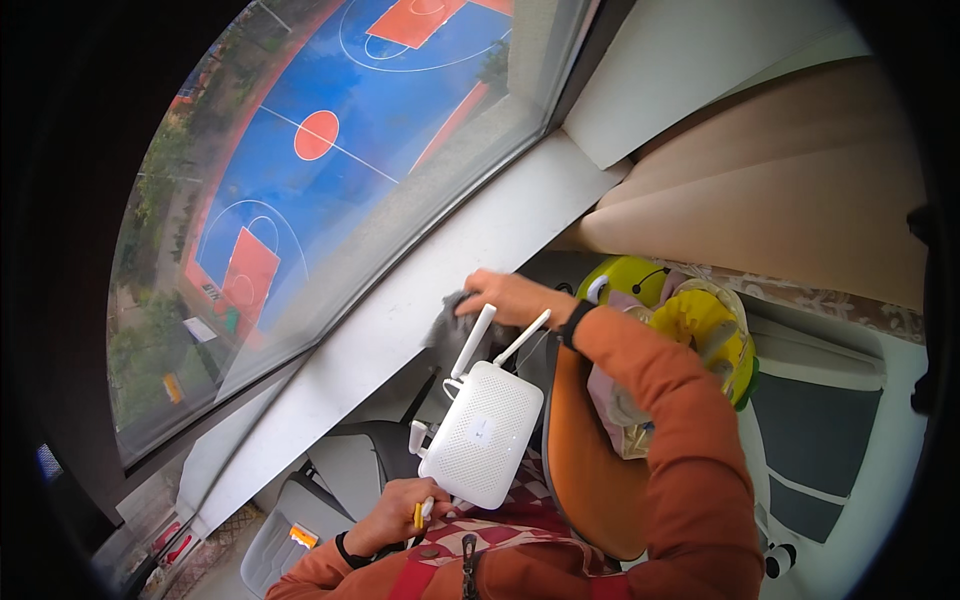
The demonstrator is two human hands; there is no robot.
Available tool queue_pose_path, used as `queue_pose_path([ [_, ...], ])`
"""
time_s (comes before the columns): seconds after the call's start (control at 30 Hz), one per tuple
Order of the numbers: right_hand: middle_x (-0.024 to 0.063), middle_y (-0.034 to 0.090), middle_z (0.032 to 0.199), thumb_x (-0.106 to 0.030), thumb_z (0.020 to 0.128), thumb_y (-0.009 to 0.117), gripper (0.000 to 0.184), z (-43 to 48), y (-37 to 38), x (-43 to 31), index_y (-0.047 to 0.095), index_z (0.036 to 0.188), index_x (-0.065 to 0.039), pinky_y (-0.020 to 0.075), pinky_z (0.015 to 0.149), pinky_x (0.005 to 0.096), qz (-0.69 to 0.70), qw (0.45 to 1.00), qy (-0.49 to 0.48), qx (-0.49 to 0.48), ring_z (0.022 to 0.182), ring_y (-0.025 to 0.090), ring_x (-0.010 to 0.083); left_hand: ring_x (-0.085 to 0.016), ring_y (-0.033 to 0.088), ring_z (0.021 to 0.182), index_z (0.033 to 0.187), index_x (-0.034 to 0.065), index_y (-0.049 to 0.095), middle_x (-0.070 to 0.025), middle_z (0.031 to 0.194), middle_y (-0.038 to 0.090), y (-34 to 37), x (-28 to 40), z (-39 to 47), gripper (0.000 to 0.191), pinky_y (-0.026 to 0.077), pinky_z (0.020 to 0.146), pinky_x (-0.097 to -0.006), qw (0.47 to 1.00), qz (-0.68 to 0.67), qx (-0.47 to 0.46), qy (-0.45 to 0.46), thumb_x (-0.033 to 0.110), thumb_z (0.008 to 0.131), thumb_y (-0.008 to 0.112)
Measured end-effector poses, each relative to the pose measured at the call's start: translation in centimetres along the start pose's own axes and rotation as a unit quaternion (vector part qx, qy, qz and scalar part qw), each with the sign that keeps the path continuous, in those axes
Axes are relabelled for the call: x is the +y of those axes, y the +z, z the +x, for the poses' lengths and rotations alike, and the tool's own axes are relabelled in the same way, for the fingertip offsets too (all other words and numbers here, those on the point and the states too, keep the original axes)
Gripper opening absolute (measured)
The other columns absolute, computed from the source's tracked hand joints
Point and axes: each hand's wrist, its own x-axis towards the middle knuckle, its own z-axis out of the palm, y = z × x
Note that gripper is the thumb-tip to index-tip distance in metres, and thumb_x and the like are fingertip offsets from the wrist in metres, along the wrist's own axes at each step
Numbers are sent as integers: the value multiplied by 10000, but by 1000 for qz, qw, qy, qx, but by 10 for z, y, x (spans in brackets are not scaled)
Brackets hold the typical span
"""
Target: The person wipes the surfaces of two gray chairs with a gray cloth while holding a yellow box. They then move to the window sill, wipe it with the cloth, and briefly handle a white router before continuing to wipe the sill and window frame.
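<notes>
My right hand [510, 298] holds a grey cloth [453, 330] against the front edge of the white windowsill [405, 300]. Below it, a white wireless router [482, 435] with raised antennas lies tilted in front of my body. My left hand [397, 508] is closed at the router's lower left corner, with a small yellow and white object [422, 512] showing at its fingers. Whether that hand also grips the router's edge is hidden.
An orange chair [585, 450] stands to the right, beside a yellow-green bag [622, 279] and a yellow container [686, 322]. A beige curtain [780, 187] hangs at the upper right. The window [337, 202] overlooks a blue sports court. A grey chair [281, 536] is at lower left.
</notes>
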Motion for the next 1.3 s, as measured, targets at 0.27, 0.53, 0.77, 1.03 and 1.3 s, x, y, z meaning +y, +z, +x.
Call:
queue_pose_path([
  [0.27,189,508,968,-73,809,589,293,-8,-101,61,565,1100,-51,466,757,422,-325,838,304,315,914,527,376,-270,593,595,779,77,581,-70,698,602,5,-10,3,120,455,528,-330,998,-50,20,-15,84,778,700],
  [0.53,137,507,1017,12,739,537,312,35,-25,62,595,1040,-50,515,760,413,-257,951,127,116,993,524,318,-252,585,571,778,73,583,-69,690,603,11,-11,0,105,445,509,-321,998,-49,39,-21,80,801,685],
  [0.77,109,513,1044,-22,756,534,425,70,-6,29,579,1154,-164,507,725,367,-268,961,-10,-60,971,547,267,-239,586,580,783,55,580,-74,704,611,13,-11,2,107,451,524,-315,994,-78,30,-67,65,806,684],
  [1.03,83,527,853,-48,741,560,364,26,-51,73,624,1066,-198,484,646,382,-335,933,28,128,847,555,269,-260,576,581,785,65,569,-75,689,593,12,-6,3,114,440,515,-323,998,-22,40,-40,65,801,682],
  [1.3,125,484,964,-49,796,532,439,-17,-79,67,569,1211,-185,489,712,426,-345,891,253,153,958,506,317,-258,562,565,777,70,572,-78,690,590,0,-1,11,123,416,499,-318,996,-3,85,10,106,814,683],
])
